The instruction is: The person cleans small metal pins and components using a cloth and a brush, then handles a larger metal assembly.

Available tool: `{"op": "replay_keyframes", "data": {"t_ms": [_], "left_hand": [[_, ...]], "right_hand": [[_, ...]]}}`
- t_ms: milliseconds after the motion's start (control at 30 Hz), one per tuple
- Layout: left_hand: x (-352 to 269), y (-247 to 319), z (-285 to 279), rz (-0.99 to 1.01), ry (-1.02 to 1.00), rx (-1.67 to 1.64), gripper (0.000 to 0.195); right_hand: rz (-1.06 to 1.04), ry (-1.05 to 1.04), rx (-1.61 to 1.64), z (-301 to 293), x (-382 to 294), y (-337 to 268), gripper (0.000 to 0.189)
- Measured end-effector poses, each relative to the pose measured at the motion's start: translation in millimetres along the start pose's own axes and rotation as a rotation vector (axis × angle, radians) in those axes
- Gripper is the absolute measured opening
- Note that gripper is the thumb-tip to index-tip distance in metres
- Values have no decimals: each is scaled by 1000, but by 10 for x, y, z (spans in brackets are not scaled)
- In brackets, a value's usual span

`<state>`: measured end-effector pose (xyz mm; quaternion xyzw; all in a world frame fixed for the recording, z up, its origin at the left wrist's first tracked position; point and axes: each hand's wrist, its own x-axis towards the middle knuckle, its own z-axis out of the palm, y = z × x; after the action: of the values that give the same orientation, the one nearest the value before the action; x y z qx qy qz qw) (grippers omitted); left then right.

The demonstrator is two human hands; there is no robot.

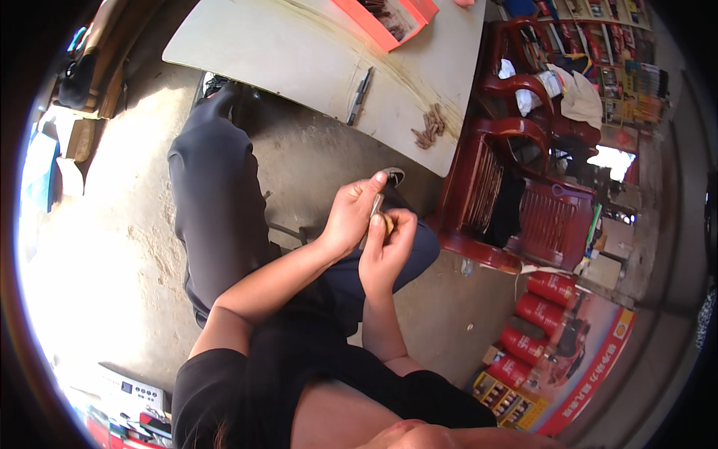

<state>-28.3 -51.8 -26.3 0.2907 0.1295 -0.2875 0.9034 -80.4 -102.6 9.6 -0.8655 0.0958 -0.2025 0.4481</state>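
Note:
My left hand [350, 210] is closed around a thin silvery strip [377, 203], its thumb extended along the top. Close against it, my right hand [390, 244] pinches a small yellowish-brown piece [388, 223] between thumb and curled fingers. The two hands meet above my lap, and the fingers hide most of both items. Beyond them, on a white table [314, 62], lie a slim dark and grey pen-like tool [360, 96] and a small heap of short brown sticks [431, 128].
An orange-red box [373, 25] holding more brown sticks stands on the table's far side. Red-brown wooden chairs [544, 219] are at the right, near several red cylindrical containers [541, 311]. A dark-trousered leg [216, 185] extends at the left.

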Motion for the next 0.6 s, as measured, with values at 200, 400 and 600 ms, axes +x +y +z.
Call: {"op": "replay_keyframes", "data": {"t_ms": [200, 400, 600], "left_hand": [[-8, -3, 75, 71, -51, 3, 44], [2, 45, 78, 52, -25, -34, 43], [-4, 32, 4, -9, -24, 5, 44]], "right_hand": [[54, 26, 23, -7, 173, -20, 15], [78, 15, 45, -1, 46, 10, 14], [32, 21, 80, 33, -38, -14, 15]]}}
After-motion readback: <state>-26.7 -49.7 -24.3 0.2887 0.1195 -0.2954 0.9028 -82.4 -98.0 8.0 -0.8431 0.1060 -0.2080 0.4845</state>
